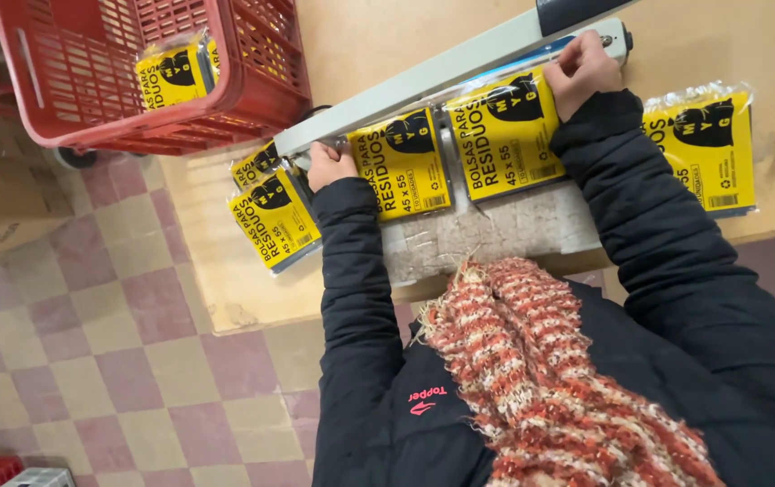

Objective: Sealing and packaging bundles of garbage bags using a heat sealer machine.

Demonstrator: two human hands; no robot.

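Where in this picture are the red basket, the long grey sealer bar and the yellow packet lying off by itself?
red basket (252,86): head view, on its front mesh wall.
grey sealer bar (423,77): head view, mid-length of its top face.
lone yellow packet (707,149): head view, middle of its yellow label.

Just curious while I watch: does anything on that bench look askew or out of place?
Mostly tidy. Two yellow bag packets at the bench's left end lie tilted and overlapping, one poking past the edge, unlike the packet beside the left hand. The wooden bench top looks scuffed and stained.

Packing workshop, heat sealer (441,68), bagged packets (504,131)
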